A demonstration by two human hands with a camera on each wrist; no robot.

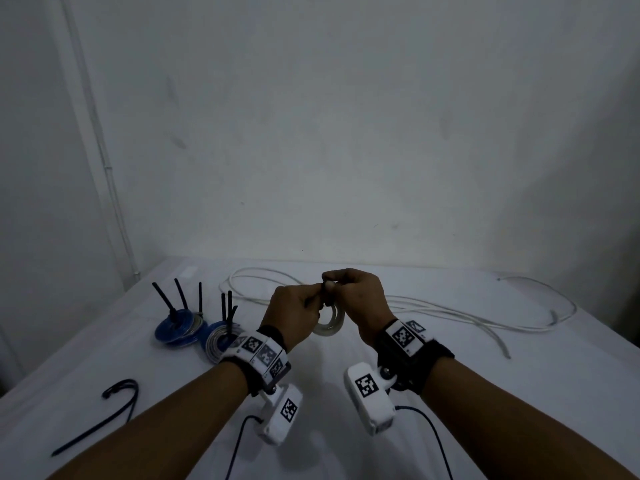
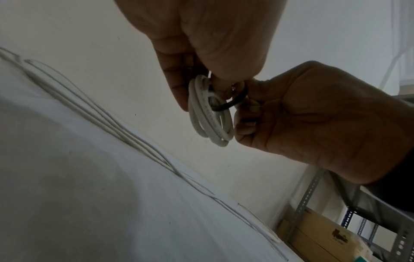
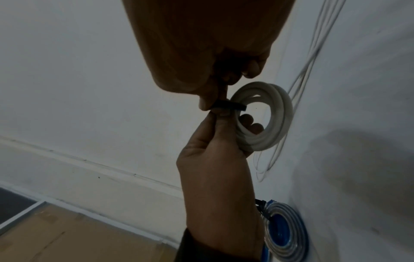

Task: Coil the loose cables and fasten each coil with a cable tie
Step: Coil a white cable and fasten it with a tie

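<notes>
White round cable, wound into a small coil, hangs in the air between both hands, a little above the white cloth-covered table. A black plastic cable tie loops around one side of the coil. The left hand pinches the tie with thumb and forefinger, and the tips of its other fingers reach into the coil's opening, as the right wrist view shows. The right hand has its fingers curled and pinches the tie from the other side, knuckles up, just touching the left hand at the top of the coil.

Behind the hands a long, loose white cable lies in wide loops across the table, running out to the right and ending near the far edge. To the left of the hands sit two blue-and-silver cable coils, side by side and touching, with black tie tails standing up from them. Nearer the person on the left, a single black cable tie with a hooked end lies flat on the cloth, well apart from the coils. Cardboard boxes and a perforated metal shelf frame show past the table edge in the left wrist view.
</notes>
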